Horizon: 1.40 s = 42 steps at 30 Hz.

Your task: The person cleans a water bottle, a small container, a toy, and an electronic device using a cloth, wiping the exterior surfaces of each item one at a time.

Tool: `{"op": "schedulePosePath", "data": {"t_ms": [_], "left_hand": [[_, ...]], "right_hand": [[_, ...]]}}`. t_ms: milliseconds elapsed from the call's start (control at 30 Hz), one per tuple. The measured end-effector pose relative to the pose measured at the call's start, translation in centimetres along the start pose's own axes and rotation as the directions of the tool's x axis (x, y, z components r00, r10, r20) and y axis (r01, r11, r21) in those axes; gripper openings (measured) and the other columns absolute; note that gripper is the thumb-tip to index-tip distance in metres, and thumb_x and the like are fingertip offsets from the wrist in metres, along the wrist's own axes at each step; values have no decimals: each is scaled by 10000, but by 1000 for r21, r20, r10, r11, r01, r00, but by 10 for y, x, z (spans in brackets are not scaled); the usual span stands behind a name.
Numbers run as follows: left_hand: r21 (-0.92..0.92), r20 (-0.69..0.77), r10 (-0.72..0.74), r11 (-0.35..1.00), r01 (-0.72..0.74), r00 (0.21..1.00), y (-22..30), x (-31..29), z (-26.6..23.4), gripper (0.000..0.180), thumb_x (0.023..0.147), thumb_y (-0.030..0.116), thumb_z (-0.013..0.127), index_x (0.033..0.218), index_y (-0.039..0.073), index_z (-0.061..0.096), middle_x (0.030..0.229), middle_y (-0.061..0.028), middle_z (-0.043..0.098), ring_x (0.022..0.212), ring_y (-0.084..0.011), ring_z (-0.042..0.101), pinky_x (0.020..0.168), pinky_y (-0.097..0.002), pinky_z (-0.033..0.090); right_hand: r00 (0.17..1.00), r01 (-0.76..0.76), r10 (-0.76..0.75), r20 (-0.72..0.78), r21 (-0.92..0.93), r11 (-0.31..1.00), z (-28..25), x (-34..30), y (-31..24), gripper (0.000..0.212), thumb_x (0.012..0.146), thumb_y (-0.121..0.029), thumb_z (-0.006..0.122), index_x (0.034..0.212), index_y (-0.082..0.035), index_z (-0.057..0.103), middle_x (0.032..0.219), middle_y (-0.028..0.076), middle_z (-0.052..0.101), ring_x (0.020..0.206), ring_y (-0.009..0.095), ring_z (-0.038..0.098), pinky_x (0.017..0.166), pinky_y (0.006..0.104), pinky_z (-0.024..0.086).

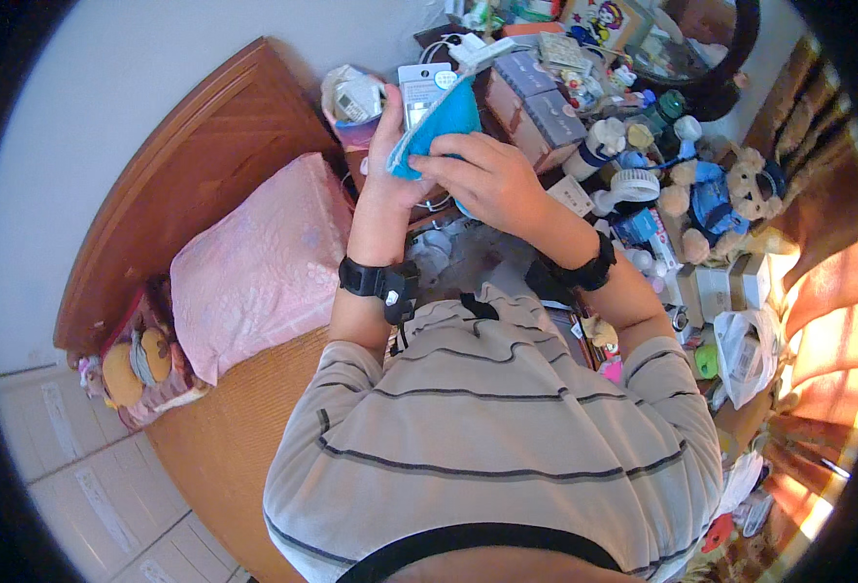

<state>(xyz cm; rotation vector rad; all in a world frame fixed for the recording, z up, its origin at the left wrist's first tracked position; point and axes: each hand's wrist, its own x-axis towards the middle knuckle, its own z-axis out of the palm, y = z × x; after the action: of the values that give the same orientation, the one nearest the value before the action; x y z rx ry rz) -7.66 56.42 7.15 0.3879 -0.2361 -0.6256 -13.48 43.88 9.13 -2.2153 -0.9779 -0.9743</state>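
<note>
A bright blue cloth (455, 115) with a pale edge is held up between my two hands, above the bedside. My left hand (387, 146) has its palm against the cloth's lower edge and its thumb stretched upward; the other fingers are hidden behind the cloth. From the right, my right hand (492, 185) pinches the lower part of the cloth between thumb and fingers. Black straps with small devices sit on both wrists. Just behind the cloth stand a flat white package (419, 83) and a round container (354, 97) with a white packet in it.
Left of me is a bed with a wooden headboard (181, 175), a pink pillow (264, 267) and a woven mat (244, 437). A cluttered surface at right holds a grey-and-pink box (536, 112), a small white fan (630, 187), bottles and a teddy bear (725, 209). Orange curtains (823, 389) hang beyond.
</note>
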Motion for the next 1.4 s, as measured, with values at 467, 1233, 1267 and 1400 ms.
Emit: {"op": "schedulePosePath", "data": {"t_ms": [467,1233,1267,1400], "left_hand": [[237,-78,182,958,-159,980,11,-49,5,480,872,437,298,1144,54,398,1065,-93,518,939,-210,536,792,-354,448],[817,572,414,-367,-445,708,14,-49,9,617,661,354,640,1122,-8,448,961,-149,480,908,-281,451,818,-338,349],[813,575,418,-392,-431,704,13,-49,10,626,648,368,649,1110,-8,454,961,-149,478,911,-287,448,814,-345,351],[782,603,433,-486,-389,670,9,-50,11,642,629,381,660,1111,9,459,954,-148,477,906,-297,445,804,-355,356]], "right_hand": [[992,-52,46,-121,-48,997,11,58,-8,115,751,-189,560,843,-125,586,763,29,502,623,198,544,507,289,450],[955,-267,288,-65,224,937,-13,27,-9,133,727,-131,594,812,-30,576,760,94,527,722,237,530,640,292,427],[946,-296,316,-67,216,931,-12,26,-6,132,726,-128,592,808,-27,572,756,99,528,727,243,529,649,297,424],[926,-319,354,-130,235,918,-4,26,-6,130,729,-125,585,804,-20,569,752,106,530,729,252,527,654,306,421]]}}
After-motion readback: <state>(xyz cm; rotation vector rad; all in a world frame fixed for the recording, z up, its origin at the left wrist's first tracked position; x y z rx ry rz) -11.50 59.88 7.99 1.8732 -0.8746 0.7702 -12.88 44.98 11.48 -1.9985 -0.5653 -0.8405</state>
